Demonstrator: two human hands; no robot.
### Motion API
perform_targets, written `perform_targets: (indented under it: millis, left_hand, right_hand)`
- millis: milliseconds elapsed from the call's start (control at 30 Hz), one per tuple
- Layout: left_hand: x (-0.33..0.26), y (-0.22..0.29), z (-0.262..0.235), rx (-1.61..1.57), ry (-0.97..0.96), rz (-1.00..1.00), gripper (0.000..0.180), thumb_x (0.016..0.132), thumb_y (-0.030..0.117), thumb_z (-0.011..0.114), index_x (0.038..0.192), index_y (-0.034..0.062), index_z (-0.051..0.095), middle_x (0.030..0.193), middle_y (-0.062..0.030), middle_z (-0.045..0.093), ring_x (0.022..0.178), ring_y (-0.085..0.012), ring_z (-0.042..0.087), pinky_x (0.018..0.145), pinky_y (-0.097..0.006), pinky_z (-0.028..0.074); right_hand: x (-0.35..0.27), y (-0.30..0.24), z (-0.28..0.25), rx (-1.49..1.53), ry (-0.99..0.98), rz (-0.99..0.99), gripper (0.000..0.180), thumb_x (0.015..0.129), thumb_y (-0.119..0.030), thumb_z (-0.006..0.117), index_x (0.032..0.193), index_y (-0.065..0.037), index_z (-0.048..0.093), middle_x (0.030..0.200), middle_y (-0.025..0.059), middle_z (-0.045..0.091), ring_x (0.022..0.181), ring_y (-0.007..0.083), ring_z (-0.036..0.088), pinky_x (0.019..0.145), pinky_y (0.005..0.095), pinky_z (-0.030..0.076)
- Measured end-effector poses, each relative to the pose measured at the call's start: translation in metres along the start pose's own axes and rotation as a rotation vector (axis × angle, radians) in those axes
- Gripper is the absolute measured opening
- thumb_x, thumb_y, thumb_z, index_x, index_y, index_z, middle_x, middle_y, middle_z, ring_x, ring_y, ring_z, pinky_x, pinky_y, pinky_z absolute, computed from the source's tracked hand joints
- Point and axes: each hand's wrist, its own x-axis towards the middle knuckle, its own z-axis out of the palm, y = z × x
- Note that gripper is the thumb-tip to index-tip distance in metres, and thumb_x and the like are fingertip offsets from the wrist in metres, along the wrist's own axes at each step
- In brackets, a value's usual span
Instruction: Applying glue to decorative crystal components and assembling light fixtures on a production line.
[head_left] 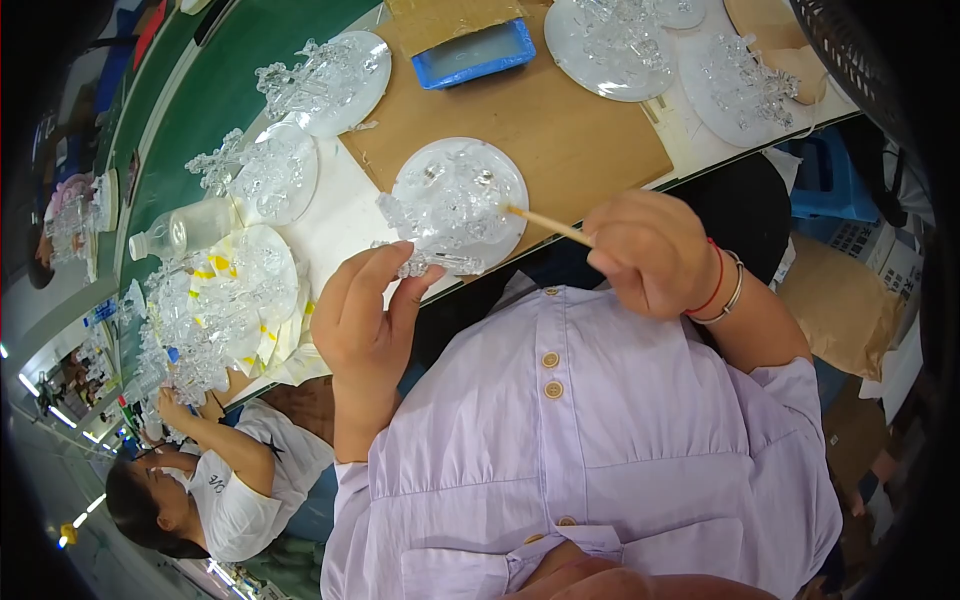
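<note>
My left hand [365, 318] pinches a clear, knobbly plastic piece [445, 263] between thumb and fingers, at the near edge of a round white plate [514, 232]. A pile of similar clear pieces [455, 190] covers most of that plate. My right hand [650, 250] is closed around a thin, pale wooden stick [552, 225]. The stick points left, and its darker tip is over the plate's right side; whether it touches anything there I cannot tell.
Brown cardboard [590, 135] lies under the plate. Beyond stands a blue tray [470, 79], partly covered by a cardboard flap [455, 25]. Several more plates of clear pieces surround it. A clear bottle [185, 230] lies at left. Another person [245, 470] works at lower left.
</note>
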Motion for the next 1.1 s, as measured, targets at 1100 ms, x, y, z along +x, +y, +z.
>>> perform_targets:
  millis: [1100]
  left_hand:
    - [0.003,0.010,0.010,0.011,0.034,-0.003,0.029,0.065,0.005,0.083,0.089,0.0024,0.067,0.073,-0.0087,0.064,0.056,-0.0185,0.057,0.049,-0.028,0.044]
  right_hand:
    - [0.009,-0.004,-0.005,-0.084,-0.001,-0.053,0.013,0.080,0.001,0.062,0.088,0.003,0.053,0.079,0.0168,0.059,0.060,0.0292,0.057,0.052,0.0355,0.047]
